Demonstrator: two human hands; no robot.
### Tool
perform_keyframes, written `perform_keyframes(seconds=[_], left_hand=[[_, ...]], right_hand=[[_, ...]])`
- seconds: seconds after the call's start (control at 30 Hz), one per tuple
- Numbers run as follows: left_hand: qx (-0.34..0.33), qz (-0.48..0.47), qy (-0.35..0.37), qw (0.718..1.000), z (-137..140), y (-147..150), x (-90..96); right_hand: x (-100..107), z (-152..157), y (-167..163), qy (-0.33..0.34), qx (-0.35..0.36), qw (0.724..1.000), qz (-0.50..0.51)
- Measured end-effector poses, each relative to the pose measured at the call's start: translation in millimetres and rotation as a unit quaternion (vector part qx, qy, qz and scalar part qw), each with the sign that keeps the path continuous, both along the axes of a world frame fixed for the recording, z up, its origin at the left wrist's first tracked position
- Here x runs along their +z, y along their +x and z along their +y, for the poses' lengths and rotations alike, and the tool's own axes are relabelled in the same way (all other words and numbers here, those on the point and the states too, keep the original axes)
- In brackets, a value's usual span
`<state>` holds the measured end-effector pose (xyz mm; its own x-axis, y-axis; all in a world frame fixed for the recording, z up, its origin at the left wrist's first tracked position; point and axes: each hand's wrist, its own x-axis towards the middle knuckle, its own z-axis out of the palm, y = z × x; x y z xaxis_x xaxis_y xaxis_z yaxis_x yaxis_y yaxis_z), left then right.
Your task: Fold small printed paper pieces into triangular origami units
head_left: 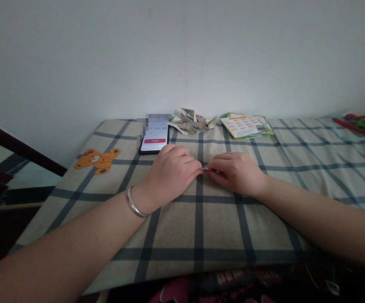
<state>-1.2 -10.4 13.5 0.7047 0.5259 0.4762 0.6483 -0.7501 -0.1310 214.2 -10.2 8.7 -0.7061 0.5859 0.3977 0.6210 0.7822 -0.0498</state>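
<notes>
My left hand [178, 170], with a silver bangle at the wrist, is closed with its fingertips pinched together. My right hand [234, 171] faces it, also closed in a pinch. Between the two sets of fingertips shows a sliver of folded paper [205, 168], held low over the checked cloth; the fingers hide most of it. Beyond the hands lie several folded paper pieces [193, 122] with a colourful print. To their right rests a stack of printed leaflets [245, 126].
A phone [152, 145] with a lit screen stands left of the folded pieces, near the wall [182, 59]. A checked tablecloth [176, 227] covers the table. A bear sticker [97, 160] is at the left. Red and green items [359, 126] sit at the far right.
</notes>
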Motion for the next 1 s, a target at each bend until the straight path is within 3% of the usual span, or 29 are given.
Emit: perform_keyframes(seconds=[0.27,0.4,0.6,0.87,1.0], left_hand=[[0.003,0.009,-0.010,1.000,-1.4,3.6,1.8],[0.001,-0.009,-0.015,1.000,3.4,-1.0,0.6],[0.050,-0.014,-0.031,0.998,11.5,-12.4,2.6],[0.075,-0.033,-0.050,0.995,9.7,-11.6,4.2],[0.059,-0.061,-0.037,0.996,10.1,-11.4,6.5]], right_hand=[[1.6,0.2,-1.7,0.003,0.012,1.000,0.010],[-0.3,2.4,3.6,0.009,-0.015,1.000,0.015],[-1.4,7.6,11.4,-0.029,-0.072,0.996,0.035],[-0.9,8.8,11.1,-0.051,-0.097,0.990,0.091],[3.7,9.5,13.1,-0.056,-0.059,0.994,0.076]])
